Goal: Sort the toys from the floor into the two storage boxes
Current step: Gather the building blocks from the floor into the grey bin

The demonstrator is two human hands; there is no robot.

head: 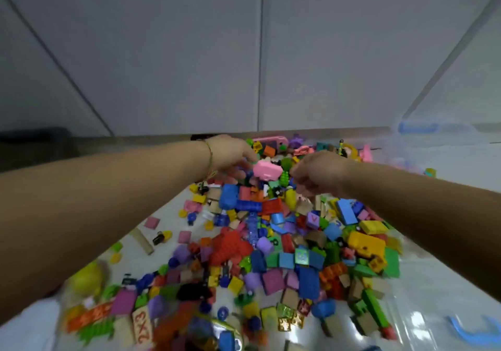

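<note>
Floor: pale, glossy.
- Brick heap, many colours, runs from the far edge by the wall to the near edge.
- Left of the heap, apart from it: wooden block, pink tiles, yellow-black piece.
- Near left corner: wooden tile marked 2x3, green plate.
- Right side of the heap: orange brick, green slab.
- Far right: clear box, blurred.

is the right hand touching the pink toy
Apart: head view shows green pieces in the gap between the right hand and the pink toy.
</note>
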